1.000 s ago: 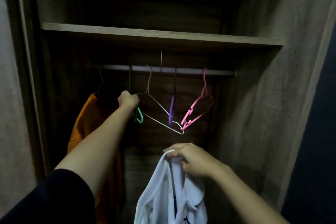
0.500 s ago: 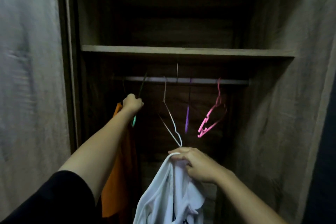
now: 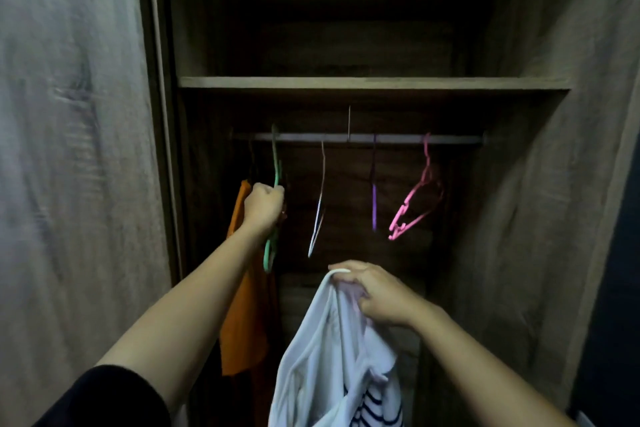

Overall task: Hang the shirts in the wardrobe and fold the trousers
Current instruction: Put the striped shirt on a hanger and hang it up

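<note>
I face an open wooden wardrobe with a metal rail (image 3: 398, 139) under a shelf. My left hand (image 3: 264, 206) is raised and closed around a green hanger (image 3: 272, 246) whose hook sits on the rail at the left. Just behind that hand hangs an orange shirt (image 3: 244, 319). My right hand (image 3: 372, 291) is lower, in the middle, and grips a white shirt (image 3: 322, 357) with dark stripes near its bottom, bunched at the collar. The shirt dangles below my fist.
Three empty hangers hang further right on the rail: a white wire one (image 3: 318, 215), a purple one (image 3: 374, 198) and a pink one (image 3: 414, 204). A wooden shelf (image 3: 374, 82) runs above the rail. The wardrobe door (image 3: 79, 149) stands at the left, the side wall (image 3: 540, 218) at the right.
The view has shifted left and down, so the wardrobe sits further right. The white wire hanger has swung from broadside to nearly edge-on. Both hands keep their grips.
</note>
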A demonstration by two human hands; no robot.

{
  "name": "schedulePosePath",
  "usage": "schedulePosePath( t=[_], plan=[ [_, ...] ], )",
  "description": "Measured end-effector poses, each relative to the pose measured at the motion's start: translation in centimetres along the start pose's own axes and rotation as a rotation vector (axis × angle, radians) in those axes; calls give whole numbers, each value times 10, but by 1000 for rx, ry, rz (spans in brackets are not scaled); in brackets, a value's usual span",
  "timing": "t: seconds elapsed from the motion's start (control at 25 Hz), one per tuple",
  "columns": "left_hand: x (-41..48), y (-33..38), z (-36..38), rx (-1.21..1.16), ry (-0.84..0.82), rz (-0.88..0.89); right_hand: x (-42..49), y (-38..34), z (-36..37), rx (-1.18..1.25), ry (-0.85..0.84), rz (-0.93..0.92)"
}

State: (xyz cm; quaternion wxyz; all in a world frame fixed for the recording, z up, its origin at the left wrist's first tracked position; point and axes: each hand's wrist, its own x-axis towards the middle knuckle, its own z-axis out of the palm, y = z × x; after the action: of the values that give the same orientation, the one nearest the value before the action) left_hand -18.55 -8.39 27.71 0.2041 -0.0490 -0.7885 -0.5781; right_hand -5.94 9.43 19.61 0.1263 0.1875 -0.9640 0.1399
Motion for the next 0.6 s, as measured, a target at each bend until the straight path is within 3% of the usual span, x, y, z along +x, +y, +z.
schedulePosePath(
  t=[0.16,0.36,0.48,0.6],
  plan=[
    [-67,-42,-48,8,-22,156,4,-3,14,-3,-78,29],
    [-110,-97,-108,212,-81,-10,4,-9,33,12,-133,92],
    [-122,-117,-144,352,-127,166,-2,-10,45,18,-181,141],
    [-129,-138,-178,103,-307,222,-8,-1,58,14,-195,220]
  ],
)
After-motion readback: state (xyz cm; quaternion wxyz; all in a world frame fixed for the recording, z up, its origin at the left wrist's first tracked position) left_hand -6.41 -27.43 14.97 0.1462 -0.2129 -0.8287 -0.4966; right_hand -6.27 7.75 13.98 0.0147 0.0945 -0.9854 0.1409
